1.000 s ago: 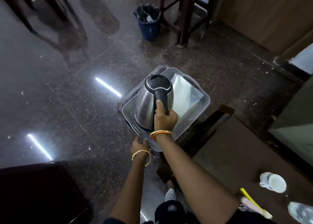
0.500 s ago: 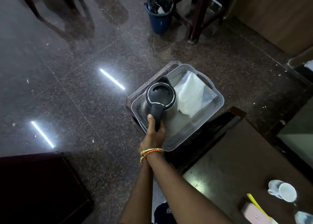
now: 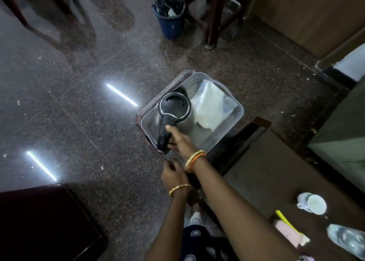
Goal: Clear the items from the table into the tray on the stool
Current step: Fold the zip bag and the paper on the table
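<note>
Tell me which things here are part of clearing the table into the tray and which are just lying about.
Part of the job:
tray on the stool
kettle, in the tray, right hand at its handle
white bag, in the tray
cup, yellow item and bottle, on the table

Just lying about:
blue bin
wooden chair legs

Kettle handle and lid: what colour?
Black, on the kettle with its silver steel body; clearest in the head view, the only one.
</note>
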A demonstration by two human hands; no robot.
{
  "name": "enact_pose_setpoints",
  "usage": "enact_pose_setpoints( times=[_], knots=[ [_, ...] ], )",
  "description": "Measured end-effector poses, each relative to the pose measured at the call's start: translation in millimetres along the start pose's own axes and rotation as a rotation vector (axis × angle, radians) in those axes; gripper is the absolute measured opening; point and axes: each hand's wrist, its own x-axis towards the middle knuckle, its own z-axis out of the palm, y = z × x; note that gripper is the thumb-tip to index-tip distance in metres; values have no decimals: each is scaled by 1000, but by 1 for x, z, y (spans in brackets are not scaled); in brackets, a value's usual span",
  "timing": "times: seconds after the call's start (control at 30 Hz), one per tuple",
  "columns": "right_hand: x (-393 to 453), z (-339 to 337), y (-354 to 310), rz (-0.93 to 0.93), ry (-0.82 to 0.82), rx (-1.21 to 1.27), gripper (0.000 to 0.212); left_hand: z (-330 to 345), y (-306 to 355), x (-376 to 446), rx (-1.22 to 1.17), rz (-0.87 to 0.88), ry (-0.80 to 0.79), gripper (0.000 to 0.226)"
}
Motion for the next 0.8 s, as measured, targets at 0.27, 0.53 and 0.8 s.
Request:
enact_pose_setpoints(
  times=[0.27,0.53,0.8],
  knots=[
    [57,-126,-46,4,418,210,15,65,86,8,67,207,-506,38],
    [122,-142,-42,125,461,164,61,111,135,40,209,142,-696,57],
    [140,-156,-38,38,463,61,48,120,156,43,179,-64,-686,81]
  ],
)
